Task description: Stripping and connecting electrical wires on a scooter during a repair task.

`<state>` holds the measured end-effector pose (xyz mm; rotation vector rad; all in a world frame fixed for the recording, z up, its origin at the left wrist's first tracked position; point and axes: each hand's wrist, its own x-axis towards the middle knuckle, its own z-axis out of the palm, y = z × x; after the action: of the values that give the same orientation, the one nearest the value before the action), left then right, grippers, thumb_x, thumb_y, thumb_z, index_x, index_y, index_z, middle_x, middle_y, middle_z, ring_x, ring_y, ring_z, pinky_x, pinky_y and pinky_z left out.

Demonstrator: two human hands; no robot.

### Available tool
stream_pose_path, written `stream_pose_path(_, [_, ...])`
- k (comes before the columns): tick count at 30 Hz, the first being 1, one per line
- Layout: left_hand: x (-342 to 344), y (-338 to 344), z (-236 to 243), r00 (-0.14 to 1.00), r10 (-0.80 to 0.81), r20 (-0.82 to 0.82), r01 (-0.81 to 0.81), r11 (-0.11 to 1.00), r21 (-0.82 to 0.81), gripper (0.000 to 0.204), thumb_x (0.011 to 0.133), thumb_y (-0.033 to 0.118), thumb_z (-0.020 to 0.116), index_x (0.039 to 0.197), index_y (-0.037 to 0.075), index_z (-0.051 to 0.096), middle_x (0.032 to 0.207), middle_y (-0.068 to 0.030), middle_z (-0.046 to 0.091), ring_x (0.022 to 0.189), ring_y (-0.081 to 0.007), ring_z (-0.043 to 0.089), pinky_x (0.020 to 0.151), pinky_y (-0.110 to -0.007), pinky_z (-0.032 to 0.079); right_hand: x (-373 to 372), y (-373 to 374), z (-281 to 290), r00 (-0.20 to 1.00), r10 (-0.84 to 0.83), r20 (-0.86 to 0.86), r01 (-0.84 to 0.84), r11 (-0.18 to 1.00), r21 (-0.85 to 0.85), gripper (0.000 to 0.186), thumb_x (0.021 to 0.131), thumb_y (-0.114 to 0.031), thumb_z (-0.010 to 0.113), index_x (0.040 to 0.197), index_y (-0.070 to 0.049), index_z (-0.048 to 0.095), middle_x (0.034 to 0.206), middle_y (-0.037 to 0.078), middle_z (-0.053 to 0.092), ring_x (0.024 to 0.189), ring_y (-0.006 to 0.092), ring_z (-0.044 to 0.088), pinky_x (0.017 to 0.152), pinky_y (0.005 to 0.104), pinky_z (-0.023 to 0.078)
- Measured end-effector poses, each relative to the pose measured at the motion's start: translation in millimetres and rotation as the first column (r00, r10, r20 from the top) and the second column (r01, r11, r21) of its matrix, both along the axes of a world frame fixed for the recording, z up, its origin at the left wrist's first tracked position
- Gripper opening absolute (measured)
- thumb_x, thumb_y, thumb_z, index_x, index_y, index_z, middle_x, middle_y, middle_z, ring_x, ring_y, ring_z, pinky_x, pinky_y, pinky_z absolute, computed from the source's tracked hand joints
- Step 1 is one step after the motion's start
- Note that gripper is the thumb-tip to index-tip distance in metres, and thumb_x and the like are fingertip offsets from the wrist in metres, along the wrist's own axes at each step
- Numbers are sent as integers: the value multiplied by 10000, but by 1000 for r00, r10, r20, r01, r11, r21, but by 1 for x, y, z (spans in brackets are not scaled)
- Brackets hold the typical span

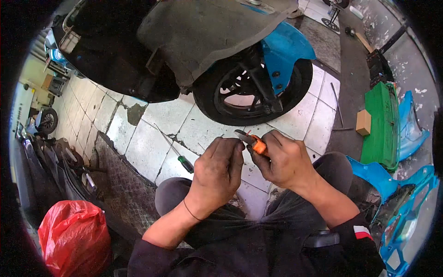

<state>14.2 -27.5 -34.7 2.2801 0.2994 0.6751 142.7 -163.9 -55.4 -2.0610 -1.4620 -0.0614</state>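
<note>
Orange tool held close before the knees

The orange-handled tool [260, 147] is between the two hands, above the tiled floor [159, 115]. The right hand [287, 159] is clamped around its handle, and the metal end points toward the left hand [214, 164]. The left thumb and fingers are closed together; if they pinch some small part, I cannot tell. Perhaps the hands are so near each other to give good control and a clear look from above.

The left knee [170, 194] and the right knee [334, 168] limit the room below. Ahead, the tyre [206, 108] makes a curved edge, well apart from the tool, so I think forward movement has some room. The screwdriver [186, 164] lies just beside the left hand in the view, its handle toward the person, probably for easy reach. Farther right, the cardboard box [363, 122] and green case [380, 143] make a border.
</note>
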Motion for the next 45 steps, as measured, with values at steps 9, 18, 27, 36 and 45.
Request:
stream_pose_path(9, [-26,8,16,951,-278,-138,273,961,-52,161,834,-57,632,991,-58,599,846,-184,599,742,-360,607,622,-425,509,-17,-24,-2,978,-76,-195,67,997,-49,300,755,-201,791,898,1,621,792,140,631,656,318,659,555,400,532])
stream_pose_path(18, [-66,25,62,902,-379,-207,336,917,-215,50,814,-36,656,861,-35,640,751,-204,620,653,-367,618,640,-397,507,99,-126,-80,362,-808,-466,763,544,-350,339,1028,-260,482,843,-32,651,718,63,651,620,159,648,502,337,501])
stream_pose_path(27, [-35,42,35,985,-117,-130,35,860,-509,138,942,24,548,912,-38,668,651,-77,569,581,-111,522,547,-269,414,7,-9,39,806,-140,-575,66,987,-148,282,933,-214,672,965,66,688,793,170,664,632,208,583,598,356,467])
stream_pose_path(36, [-19,27,47,994,-95,-53,78,965,-251,139,937,59,630,958,-44,720,795,-108,658,692,-138,598,631,-271,455,1,-6,37,695,240,-678,-238,966,98,368,889,-171,695,1137,91,624,1045,231,656,947,338,670,817,378,519])
stream_pose_path(45, [-16,17,33,999,-2,37,9,979,-202,129,830,-2,728,956,-22,748,763,-93,681,630,-121,646,544,-239,493,-9,-3,31,907,202,-369,-160,977,141,283,837,-129,717,994,90,630,1099,256,613,937,398,662,802,393,545])
